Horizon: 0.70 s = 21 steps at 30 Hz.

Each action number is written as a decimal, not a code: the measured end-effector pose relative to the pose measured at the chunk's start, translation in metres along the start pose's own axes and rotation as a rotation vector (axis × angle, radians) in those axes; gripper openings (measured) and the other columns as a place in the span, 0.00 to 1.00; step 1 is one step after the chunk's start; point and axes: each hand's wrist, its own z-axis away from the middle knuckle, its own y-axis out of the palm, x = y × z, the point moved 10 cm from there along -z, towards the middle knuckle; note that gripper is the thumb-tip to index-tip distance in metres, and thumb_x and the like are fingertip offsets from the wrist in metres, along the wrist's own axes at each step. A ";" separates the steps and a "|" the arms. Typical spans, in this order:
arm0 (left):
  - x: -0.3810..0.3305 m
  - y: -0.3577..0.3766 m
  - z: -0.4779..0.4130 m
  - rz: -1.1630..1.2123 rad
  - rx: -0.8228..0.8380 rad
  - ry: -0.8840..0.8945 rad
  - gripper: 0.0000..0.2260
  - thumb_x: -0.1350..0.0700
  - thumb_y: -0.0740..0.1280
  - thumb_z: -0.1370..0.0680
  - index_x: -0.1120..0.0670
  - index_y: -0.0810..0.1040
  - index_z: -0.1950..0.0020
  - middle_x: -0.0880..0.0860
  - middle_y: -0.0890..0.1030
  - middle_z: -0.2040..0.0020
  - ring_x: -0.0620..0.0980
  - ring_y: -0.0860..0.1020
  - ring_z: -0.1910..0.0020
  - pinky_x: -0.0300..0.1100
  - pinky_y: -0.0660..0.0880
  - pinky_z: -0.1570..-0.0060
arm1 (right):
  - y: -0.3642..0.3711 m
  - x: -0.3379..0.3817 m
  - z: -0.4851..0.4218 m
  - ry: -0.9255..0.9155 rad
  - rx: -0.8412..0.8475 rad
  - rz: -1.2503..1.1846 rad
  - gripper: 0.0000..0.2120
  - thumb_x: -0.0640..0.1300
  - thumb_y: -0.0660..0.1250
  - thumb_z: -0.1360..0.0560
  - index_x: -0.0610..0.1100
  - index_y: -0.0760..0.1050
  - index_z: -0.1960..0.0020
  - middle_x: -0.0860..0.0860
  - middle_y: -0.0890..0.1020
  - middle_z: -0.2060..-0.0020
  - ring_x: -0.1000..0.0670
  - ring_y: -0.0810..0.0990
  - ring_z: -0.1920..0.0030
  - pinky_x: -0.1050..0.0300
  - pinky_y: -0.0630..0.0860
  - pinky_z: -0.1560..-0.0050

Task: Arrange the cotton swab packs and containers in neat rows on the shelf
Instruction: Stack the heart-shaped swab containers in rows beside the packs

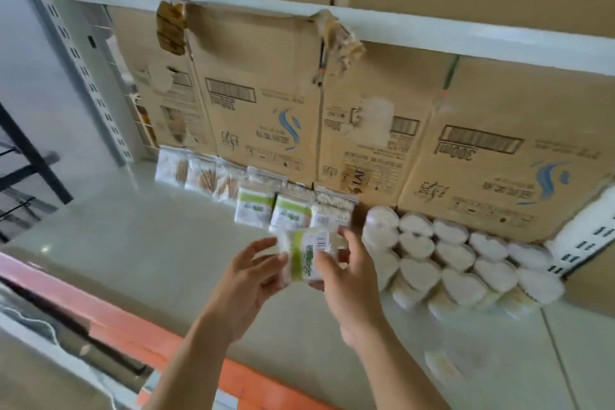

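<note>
Your left hand (253,276) and right hand (349,280) pinch the swab pack (304,258) by its sides. Probably light, soft, slippery film; grip the edges, not the middle.

Green-banded swab pack (307,256) held midair, barcode showing; upright packs (256,206) along back; heart-shaped containers (456,263) clustered right.

The left hand (252,273) and right hand (347,276) are bare, as are both forearms as far as they show.
</note>
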 end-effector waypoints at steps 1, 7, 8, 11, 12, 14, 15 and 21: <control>0.003 -0.010 -0.004 -0.049 0.005 -0.039 0.23 0.59 0.73 0.35 0.60 0.75 0.41 0.61 0.82 0.52 0.53 0.81 0.57 0.45 0.78 0.53 | 0.016 -0.007 -0.004 0.034 0.012 -0.030 0.21 0.41 0.65 0.24 0.56 0.67 0.34 0.50 0.80 0.58 0.52 0.81 0.61 0.42 0.80 0.53; -0.010 -0.065 -0.037 -0.105 -0.117 -0.061 0.15 0.67 0.71 0.29 0.60 0.76 0.43 0.61 0.81 0.52 0.53 0.80 0.58 0.44 0.78 0.57 | 0.063 -0.038 -0.026 0.179 0.018 0.102 0.15 0.44 0.69 0.32 0.53 0.74 0.47 0.49 0.83 0.63 0.48 0.80 0.65 0.46 0.79 0.60; -0.014 -0.073 -0.044 -0.091 -0.151 -0.047 0.16 0.68 0.70 0.28 0.60 0.75 0.41 0.61 0.80 0.51 0.54 0.80 0.57 0.44 0.78 0.57 | 0.068 -0.043 -0.030 0.211 0.030 0.112 0.13 0.44 0.69 0.34 0.52 0.75 0.50 0.50 0.83 0.64 0.49 0.80 0.65 0.47 0.79 0.61; -0.023 -0.091 -0.059 -0.012 -0.216 -0.014 0.15 0.69 0.69 0.28 0.61 0.74 0.42 0.62 0.81 0.50 0.54 0.81 0.57 0.42 0.78 0.60 | 0.080 -0.050 -0.038 0.232 0.084 0.202 0.08 0.48 0.71 0.35 0.48 0.76 0.58 0.52 0.81 0.68 0.50 0.79 0.66 0.52 0.74 0.63; -0.026 -0.095 -0.062 0.013 -0.231 -0.008 0.14 0.69 0.69 0.28 0.61 0.74 0.43 0.62 0.81 0.51 0.54 0.82 0.58 0.41 0.78 0.63 | 0.086 -0.048 -0.041 0.212 0.103 0.235 0.07 0.48 0.71 0.33 0.46 0.76 0.60 0.52 0.81 0.69 0.51 0.78 0.67 0.55 0.72 0.65; -0.032 -0.104 -0.070 0.012 -0.244 0.002 0.12 0.69 0.69 0.27 0.62 0.74 0.45 0.61 0.81 0.53 0.55 0.81 0.57 0.40 0.76 0.64 | 0.099 -0.042 -0.047 0.160 0.129 0.285 0.08 0.47 0.69 0.29 0.43 0.76 0.63 0.52 0.78 0.72 0.53 0.74 0.71 0.58 0.68 0.68; -0.036 -0.108 -0.073 -0.020 -0.233 0.018 0.10 0.69 0.68 0.27 0.62 0.75 0.47 0.60 0.82 0.54 0.56 0.81 0.56 0.41 0.76 0.62 | 0.106 -0.039 -0.050 0.134 0.141 0.301 0.10 0.46 0.68 0.28 0.43 0.74 0.65 0.52 0.76 0.74 0.52 0.71 0.72 0.58 0.65 0.69; -0.070 -0.139 -0.090 -0.216 -0.285 0.117 0.10 0.67 0.68 0.26 0.60 0.75 0.46 0.54 0.83 0.59 0.48 0.82 0.63 0.36 0.76 0.69 | 0.159 -0.026 -0.068 0.044 0.281 0.332 0.06 0.43 0.62 0.25 0.49 0.77 0.56 0.52 0.77 0.71 0.53 0.71 0.73 0.59 0.65 0.72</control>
